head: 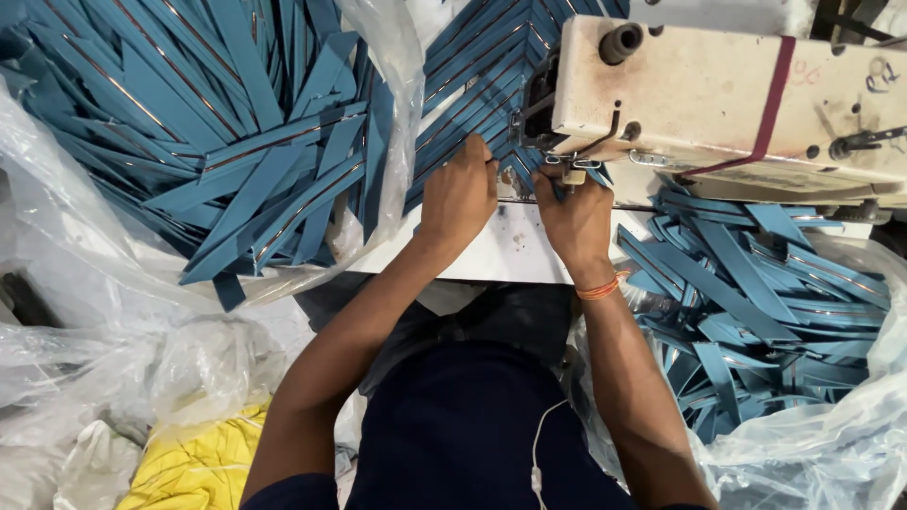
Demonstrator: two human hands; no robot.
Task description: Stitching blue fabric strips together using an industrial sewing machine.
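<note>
Both hands press a blue fabric strip (510, 170) flat on the desk (491, 255) under the sewing machine (718, 94) head. The left hand (460, 194), fingers together, pins it just left of the needle; the right hand (574, 219) pinches it below the needle, keeping it straight. Heaped strips (236, 132) lie left of the machine, in plastic, within reach.
</note>
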